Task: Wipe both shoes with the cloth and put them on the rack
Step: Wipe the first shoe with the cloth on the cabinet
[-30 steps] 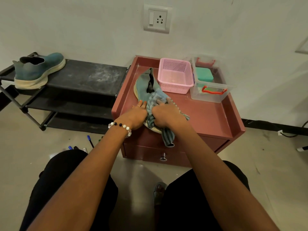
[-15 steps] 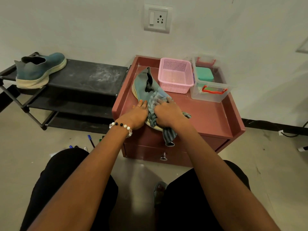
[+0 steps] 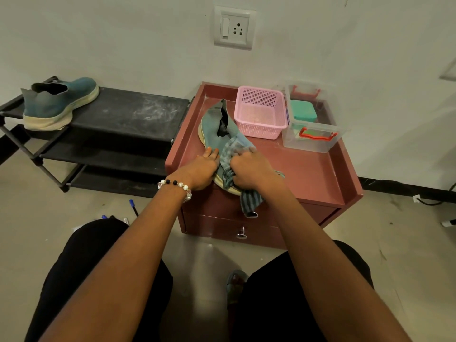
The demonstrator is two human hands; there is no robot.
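Both your forearms reach forward from the bottom of the view, bare, angling in toward each other so the hands sit side by side. Your left hand (image 3: 202,169) lies palm down on the shoe (image 3: 217,124), fingers stretched fairly straight, fingertips pressing its side. A beaded bracelet (image 3: 175,186) rings that wrist. Your right hand (image 3: 249,170) is knuckles up, fingers curled tight around a bunched striped cloth (image 3: 230,154), pressing it onto the shoe's top; a tail of the cloth hangs out below your wrist. Your knees, in dark trousers, sit wide apart under the arms, and one foot shows between them.
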